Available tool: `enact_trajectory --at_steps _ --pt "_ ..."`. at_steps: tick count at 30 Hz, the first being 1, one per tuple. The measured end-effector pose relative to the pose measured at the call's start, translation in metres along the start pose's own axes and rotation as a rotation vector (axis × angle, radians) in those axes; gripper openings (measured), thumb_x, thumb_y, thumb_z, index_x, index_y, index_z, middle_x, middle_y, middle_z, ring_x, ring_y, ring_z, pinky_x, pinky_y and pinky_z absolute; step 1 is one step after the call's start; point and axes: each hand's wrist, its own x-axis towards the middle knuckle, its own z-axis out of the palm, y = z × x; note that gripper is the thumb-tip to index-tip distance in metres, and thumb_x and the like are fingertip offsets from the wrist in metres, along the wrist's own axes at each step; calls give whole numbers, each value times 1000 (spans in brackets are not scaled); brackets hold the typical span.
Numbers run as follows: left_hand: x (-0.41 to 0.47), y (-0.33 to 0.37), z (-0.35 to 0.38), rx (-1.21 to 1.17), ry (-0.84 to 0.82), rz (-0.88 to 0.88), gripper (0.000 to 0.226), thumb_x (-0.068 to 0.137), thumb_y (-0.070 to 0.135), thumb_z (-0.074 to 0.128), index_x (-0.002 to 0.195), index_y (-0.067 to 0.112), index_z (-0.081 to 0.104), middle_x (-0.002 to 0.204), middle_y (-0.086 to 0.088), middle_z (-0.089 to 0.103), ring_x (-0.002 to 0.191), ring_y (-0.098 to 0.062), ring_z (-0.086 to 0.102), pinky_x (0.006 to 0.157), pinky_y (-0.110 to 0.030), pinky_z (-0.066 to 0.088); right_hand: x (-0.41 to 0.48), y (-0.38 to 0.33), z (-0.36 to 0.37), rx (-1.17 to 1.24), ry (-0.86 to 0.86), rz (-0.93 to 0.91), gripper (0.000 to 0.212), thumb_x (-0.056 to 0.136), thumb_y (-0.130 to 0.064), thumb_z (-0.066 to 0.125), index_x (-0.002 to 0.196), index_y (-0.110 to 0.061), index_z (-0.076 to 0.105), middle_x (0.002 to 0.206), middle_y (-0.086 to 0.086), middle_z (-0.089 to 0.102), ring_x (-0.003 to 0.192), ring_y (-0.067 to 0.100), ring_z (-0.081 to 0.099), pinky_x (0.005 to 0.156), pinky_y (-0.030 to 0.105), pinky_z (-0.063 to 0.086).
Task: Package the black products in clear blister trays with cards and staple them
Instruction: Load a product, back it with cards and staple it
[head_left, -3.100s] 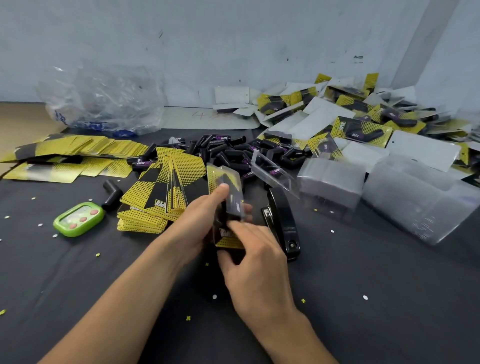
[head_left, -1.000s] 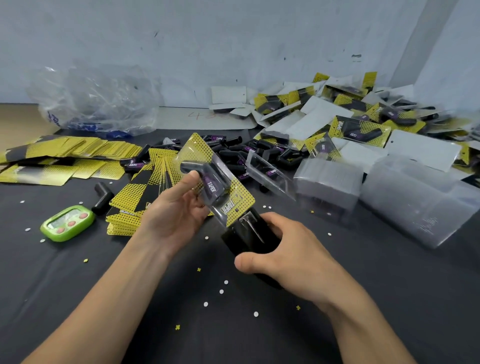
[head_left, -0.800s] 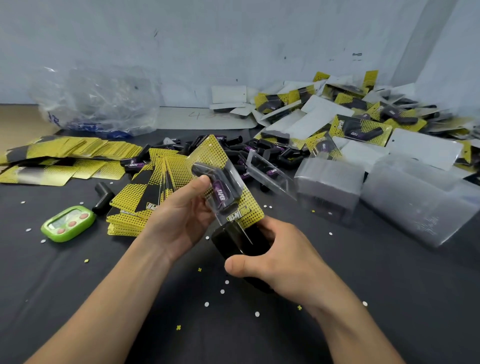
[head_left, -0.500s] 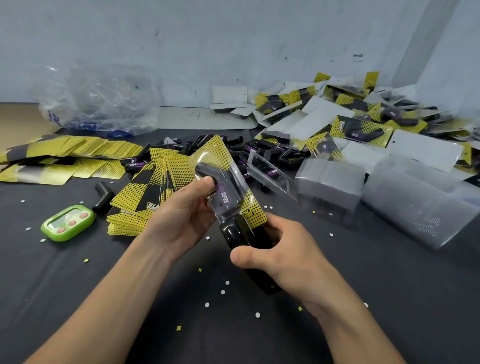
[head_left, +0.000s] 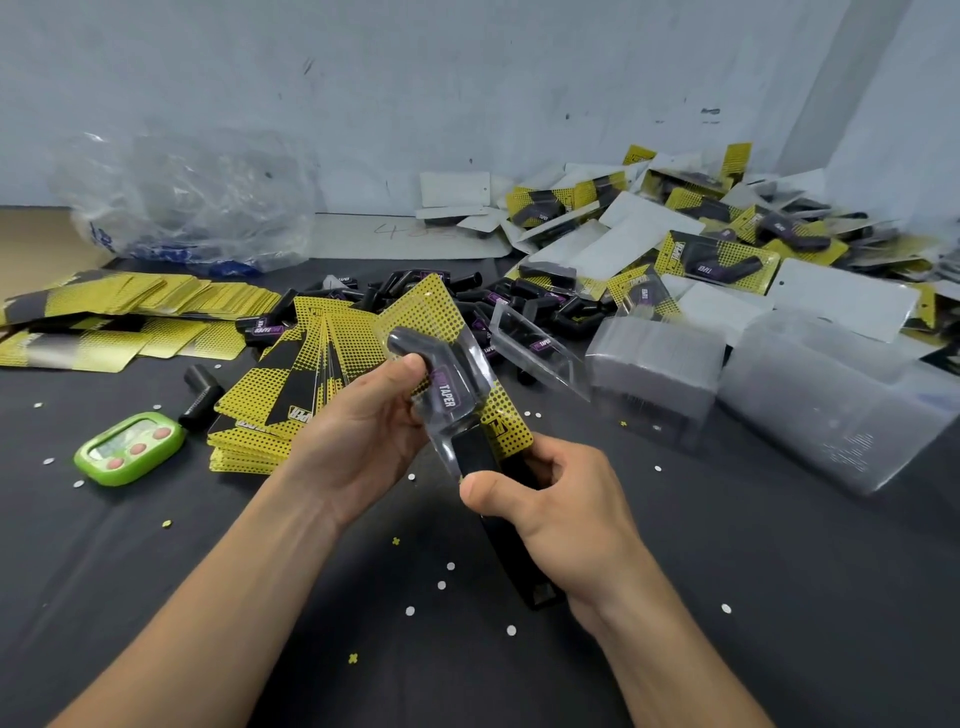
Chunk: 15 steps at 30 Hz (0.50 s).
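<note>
Stapler (head_left: 509, 556) slid further onto blister pack (head_left: 452, 384) lower edge. Pack pinched by left hand (head_left: 353, 447) above desk (head_left: 779, 571) centre; right hand (head_left: 566, 514) curled round stapler, 5 o'clock of pack. Stapling step; next: firm squeeze.

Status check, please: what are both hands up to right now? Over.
Left hand holds the clear blister pack with yellow dotted card and black product. Right hand grips the black stapler, nose at the pack's lower edge. Nothing blocking.
</note>
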Motion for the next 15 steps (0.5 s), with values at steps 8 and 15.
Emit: enact_trajectory --at_steps 8,15 --pt "0 -1 10 45 242 12 46 96 30 59 131 0 63 113 -18 73 92 -26 70 86 -42 59 5 -1 -16 -70 -145 166 61 52 -64 83 106 -39 70 96 -13 79 91 8 75 91 42 59" --pt "-2 5 11 -1 263 -4 33 94 29 61 121 10 64 99 -9 78 87 -22 75 79 -37 58 10 -10 -31 -556 158 170 71 83 -66 67 144 -34 52 136 -10 62 131 17 54 94 31 41"
